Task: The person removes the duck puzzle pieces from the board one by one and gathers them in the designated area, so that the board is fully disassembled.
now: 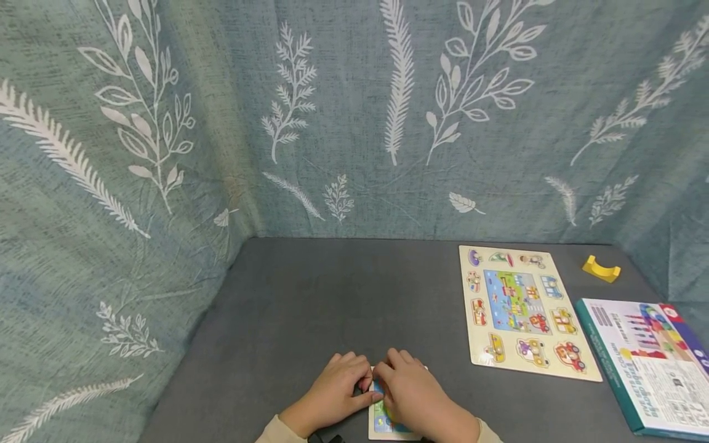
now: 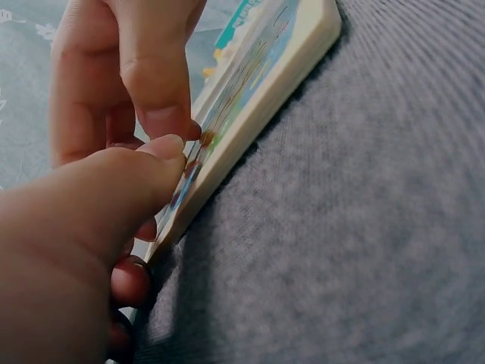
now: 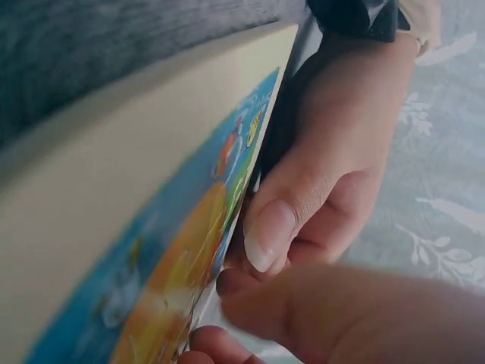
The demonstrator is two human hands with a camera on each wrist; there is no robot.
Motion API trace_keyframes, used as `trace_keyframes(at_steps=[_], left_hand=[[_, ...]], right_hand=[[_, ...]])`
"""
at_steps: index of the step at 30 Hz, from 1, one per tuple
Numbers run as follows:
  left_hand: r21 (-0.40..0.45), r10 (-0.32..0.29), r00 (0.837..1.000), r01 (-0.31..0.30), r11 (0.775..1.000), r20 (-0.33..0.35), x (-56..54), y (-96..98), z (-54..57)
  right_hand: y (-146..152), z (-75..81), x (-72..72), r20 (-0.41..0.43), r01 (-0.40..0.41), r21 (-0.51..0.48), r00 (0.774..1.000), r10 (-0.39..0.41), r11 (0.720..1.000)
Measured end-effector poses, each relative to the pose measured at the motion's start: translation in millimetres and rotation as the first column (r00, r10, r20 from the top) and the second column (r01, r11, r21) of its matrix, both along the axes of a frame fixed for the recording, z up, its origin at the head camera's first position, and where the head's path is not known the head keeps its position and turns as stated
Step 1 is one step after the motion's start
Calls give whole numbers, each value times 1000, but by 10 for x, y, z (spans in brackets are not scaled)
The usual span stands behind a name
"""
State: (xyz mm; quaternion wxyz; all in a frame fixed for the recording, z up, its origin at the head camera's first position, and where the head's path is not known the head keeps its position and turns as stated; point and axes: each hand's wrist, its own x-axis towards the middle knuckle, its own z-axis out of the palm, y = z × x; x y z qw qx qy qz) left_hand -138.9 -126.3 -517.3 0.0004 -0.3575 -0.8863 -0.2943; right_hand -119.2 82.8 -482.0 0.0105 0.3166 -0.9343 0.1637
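A small wooden picture puzzle (image 1: pixel 381 421) with a pale border and a bright blue, green and orange picture lies at the near edge of the table. My left hand (image 1: pixel 336 392) grips its left side, thumb over the picture and fingers bent at the edge. From the right, my right hand (image 1: pixel 414 395) curls over the puzzle and covers much of it. The thumbs and fingertips of both hands meet close over the picture in the wrist views. In the right wrist view the puzzle's pale border (image 3: pixel 114 155) and orange picture area show beside the fingers.
A larger peg puzzle board (image 1: pixel 475 344) with vehicle pieces lies to the right. Beyond it are a boxed toy set (image 1: pixel 653 369) and a yellow curved block (image 1: pixel 601 269). Leaf-patterned cloth (image 1: pixel 354 123) hangs behind and left of the dark tabletop (image 1: pixel 310 295).
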Motion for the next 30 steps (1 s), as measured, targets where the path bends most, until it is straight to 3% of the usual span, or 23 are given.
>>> trace_keyframes(at_steps=[5,10,14,18,25,27,30], left_hand=[[-12,-11,999,11,1000,42,2,-2,30],[-20,-9,998,10,1000,55,17,14,31],[-30,11,998,-10,1000,55,29,3,45],[-32,17,998,-15,999,55,35,-10,57],[-33,45,999,-44,998,22,45,13,58],[-40,71,997,-70,997,26,58,28,59],[-46,105,994,-103,994,38,77,50,57]], right_hand=[[119,50,-104,-8,-124,18,992,124,992],[187,130,-176,-21,-246,110,968,249,963],[197,160,-258,-80,-362,196,920,383,911],[208,165,-327,-143,-447,216,865,481,868],[183,136,-422,-241,-487,328,786,570,810],[162,131,-439,-243,-485,357,777,581,798],[140,132,-442,-215,-492,353,785,581,796]])
